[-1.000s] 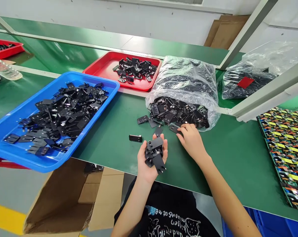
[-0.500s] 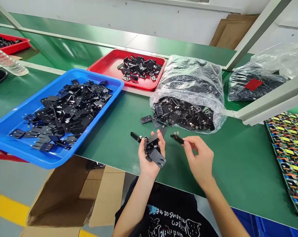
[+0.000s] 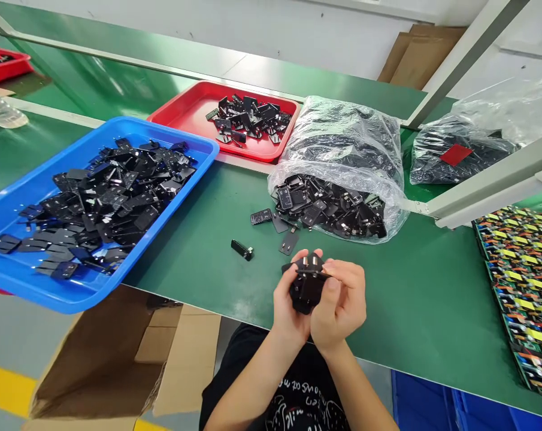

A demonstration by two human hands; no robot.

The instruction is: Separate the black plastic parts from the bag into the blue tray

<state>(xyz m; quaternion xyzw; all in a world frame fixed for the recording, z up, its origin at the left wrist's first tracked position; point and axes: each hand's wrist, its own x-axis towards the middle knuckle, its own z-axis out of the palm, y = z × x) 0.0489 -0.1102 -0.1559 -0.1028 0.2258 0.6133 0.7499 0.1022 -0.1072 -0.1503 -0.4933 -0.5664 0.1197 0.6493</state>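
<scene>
My left hand [image 3: 289, 304] cups a stack of black plastic pieces [image 3: 307, 287], some with metal prongs. Against the right side of that stack, my right hand [image 3: 342, 299] pinches a black piece at the top with thumb and fingers. Both hands touch, low over the green table. A single black part [image 3: 242, 250] lies on the table to their left. Beyond them, an open plastic bag [image 3: 342, 137] spills black pieces, and a few loose ones [image 3: 288, 241] rest at its mouth.
At the left, a blue tray [image 3: 163, 239] holds many black pieces. Behind it stands a red tray [image 3: 176, 114] with more. A cardboard box [image 3: 194, 353] is below the table edge. Circuit boards [image 3: 522, 287], another bag [image 3: 477, 155] and a metal post [image 3: 468, 60] are at the right.
My right hand has moved left with its piece and now meets the stack in my left hand. My left hand has shifted right. The view has turned slightly, so the trays appear further left.
</scene>
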